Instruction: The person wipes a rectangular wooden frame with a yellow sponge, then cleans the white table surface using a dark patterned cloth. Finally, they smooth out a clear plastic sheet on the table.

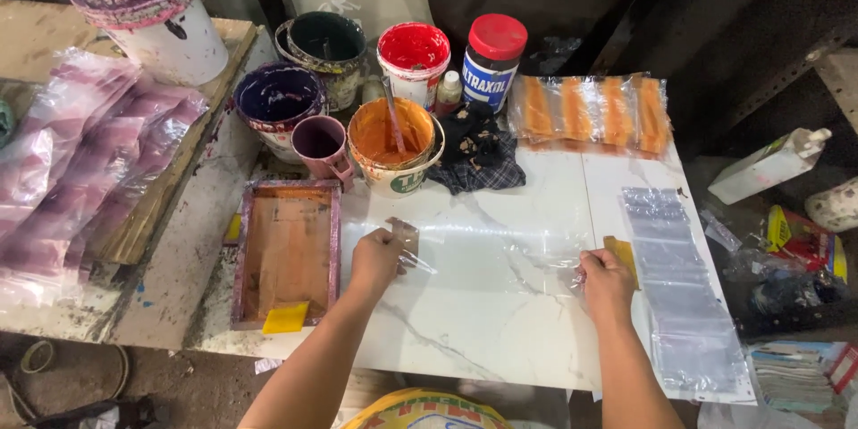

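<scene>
Two hands stretch a clear plastic bag flat on a white table. The left hand pinches its left edge; the right hand grips its right edge, with a yellow pad just beside the fingers. Paint pots stand at the far side, a framed screen left, more bags right.

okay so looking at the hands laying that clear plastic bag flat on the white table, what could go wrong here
1. The clear plastic bag is thin and slippery; held only at its ends by the left hand and right hand, it may wrinkle or shift.
2. The orange paint bucket stands just behind it, stick leaning inside; a bump could probably spill paint.
3. The paint-stained printing frame beside the left hand might smear it.
</scene>
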